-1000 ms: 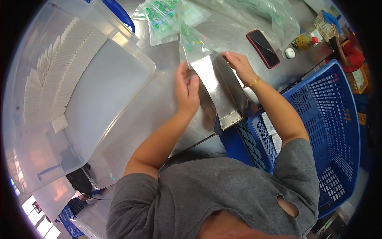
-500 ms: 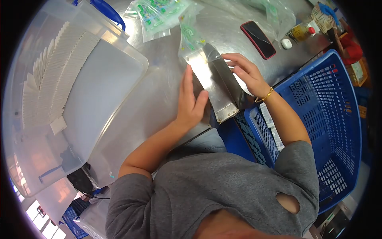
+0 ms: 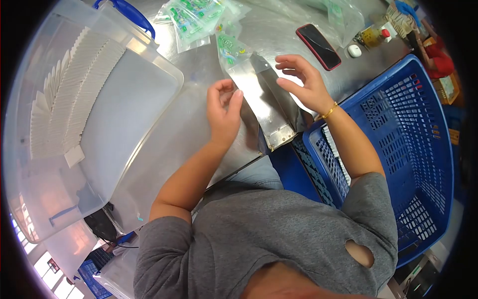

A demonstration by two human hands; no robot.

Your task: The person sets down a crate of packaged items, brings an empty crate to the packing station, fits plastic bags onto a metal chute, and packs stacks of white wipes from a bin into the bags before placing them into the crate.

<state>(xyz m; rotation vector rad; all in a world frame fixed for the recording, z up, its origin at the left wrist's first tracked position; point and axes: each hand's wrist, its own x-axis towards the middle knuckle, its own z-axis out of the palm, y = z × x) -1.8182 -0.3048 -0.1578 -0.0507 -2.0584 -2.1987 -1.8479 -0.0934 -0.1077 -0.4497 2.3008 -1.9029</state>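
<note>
A shiny metal chute [image 3: 261, 102] with folded-up sides lies on the steel table between my hands. A clear plastic bag with green print [image 3: 230, 50] sits at its far end. My left hand [image 3: 224, 112] hovers just left of the chute, fingers loosely curled and thumb apart, with nothing seen in it. On the other side my right hand [image 3: 306, 84] is open over the chute's right wall, fingers bent and spread from the thumb.
On the left stands a clear plastic bin [image 3: 149, 124] with rows of white packets [image 3: 74, 94]. A stack of printed bags [image 3: 196, 22], a phone [image 3: 318, 46], a white earbud case [image 3: 354, 51] and a bottle [image 3: 373, 36] lie farther back. A blue basket [image 3: 398, 144] stands at right.
My left hand has drawn back to the left from the chute's side and its fingers have curled. My right hand has lifted slightly away from the right wall.
</note>
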